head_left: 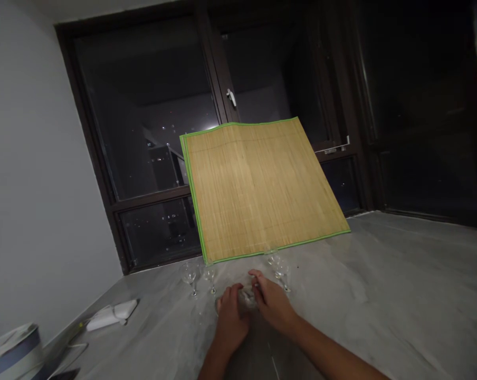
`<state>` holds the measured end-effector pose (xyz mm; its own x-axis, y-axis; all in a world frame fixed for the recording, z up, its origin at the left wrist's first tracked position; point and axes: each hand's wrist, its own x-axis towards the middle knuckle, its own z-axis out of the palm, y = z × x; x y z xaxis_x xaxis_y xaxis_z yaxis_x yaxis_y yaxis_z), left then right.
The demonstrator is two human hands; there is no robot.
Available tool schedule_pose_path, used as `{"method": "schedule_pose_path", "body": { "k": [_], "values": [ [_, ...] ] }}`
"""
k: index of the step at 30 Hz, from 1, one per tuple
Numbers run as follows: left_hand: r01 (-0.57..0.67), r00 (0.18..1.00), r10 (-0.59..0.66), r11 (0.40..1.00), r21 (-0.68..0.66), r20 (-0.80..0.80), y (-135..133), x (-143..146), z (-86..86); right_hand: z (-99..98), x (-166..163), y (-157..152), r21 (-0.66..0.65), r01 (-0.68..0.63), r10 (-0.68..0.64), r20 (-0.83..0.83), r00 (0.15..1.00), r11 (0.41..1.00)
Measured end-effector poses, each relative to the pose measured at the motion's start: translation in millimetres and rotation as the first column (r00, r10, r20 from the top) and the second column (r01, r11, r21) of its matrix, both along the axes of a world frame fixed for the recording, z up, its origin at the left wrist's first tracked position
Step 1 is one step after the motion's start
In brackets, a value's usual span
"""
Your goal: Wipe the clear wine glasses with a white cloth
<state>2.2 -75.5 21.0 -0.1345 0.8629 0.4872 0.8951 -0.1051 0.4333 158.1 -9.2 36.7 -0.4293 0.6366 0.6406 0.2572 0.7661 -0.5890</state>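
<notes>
Low over the grey marbled surface, my left hand (231, 319) curls its fingers against the side of a clear glass object (246, 298). My right hand (276, 303) closes on the same piece from the other side, fingers bent. Its exact shape is mostly hidden between the hands. Two stemmed glasses stand beyond my left hand: one farther left (189, 276) and one closer (209, 276). Just past my right hand, more clear stemmed glasses (280, 268) stand close together, partly overlapping.
A bamboo mat (258, 184) with green edging leans against the dark window (143, 116). To the left lie a white device with a cord (111, 315) and a round blue-and-white container (15, 351). A white wall (36, 158) bounds the left side.
</notes>
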Motion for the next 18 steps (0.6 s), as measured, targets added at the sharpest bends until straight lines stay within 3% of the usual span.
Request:
{"method": "schedule_pose_path", "body": {
  "k": [7,13,18],
  "values": [
    [-0.083,0.997,0.083,0.996,0.034,-0.003,1,-5,1.4,8.3,12,-7,0.037,-0.163,0.157,0.138,0.978,0.986],
    [-0.003,0.998,-0.002,0.996,0.092,0.058,3,-9,-5.2,7.3,19,0,0.001,-0.243,0.234,0.273,0.933,0.97],
    [0.097,0.97,-0.131,0.981,0.17,0.206,8,-9,-16.6,15.7,24,-2,-0.109,-0.331,0.342,0.113,0.933,0.937]
  ]
}}
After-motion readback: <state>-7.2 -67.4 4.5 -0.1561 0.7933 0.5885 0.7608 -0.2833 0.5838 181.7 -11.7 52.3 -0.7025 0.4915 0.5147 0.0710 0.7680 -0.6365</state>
